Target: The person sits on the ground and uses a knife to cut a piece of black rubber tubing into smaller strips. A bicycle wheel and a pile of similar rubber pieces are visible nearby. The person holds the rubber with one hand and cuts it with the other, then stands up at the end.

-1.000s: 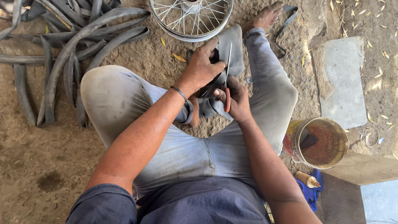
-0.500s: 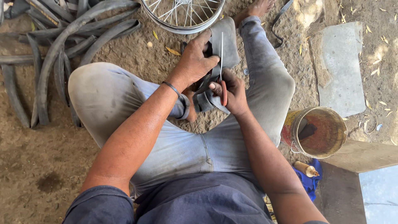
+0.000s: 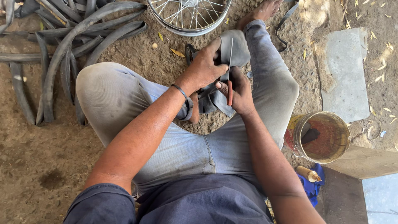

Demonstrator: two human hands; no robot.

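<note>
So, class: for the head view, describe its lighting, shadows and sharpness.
Head view: soft, even daylight and faint shadows; brighter sun patches by the stone slab; left hand, right hand and rubber tube sharp; frame edges slightly stretched by the wide lens.

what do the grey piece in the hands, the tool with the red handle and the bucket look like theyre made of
Grey piece: probably rubber, matt, limp and folded like inner tube. Tool in the right hand: thin metal blade with a dull shine; the red handle could be plastic or paint. Bucket: likely metal, with a rusty brown inside and yellowish outside.
</note>
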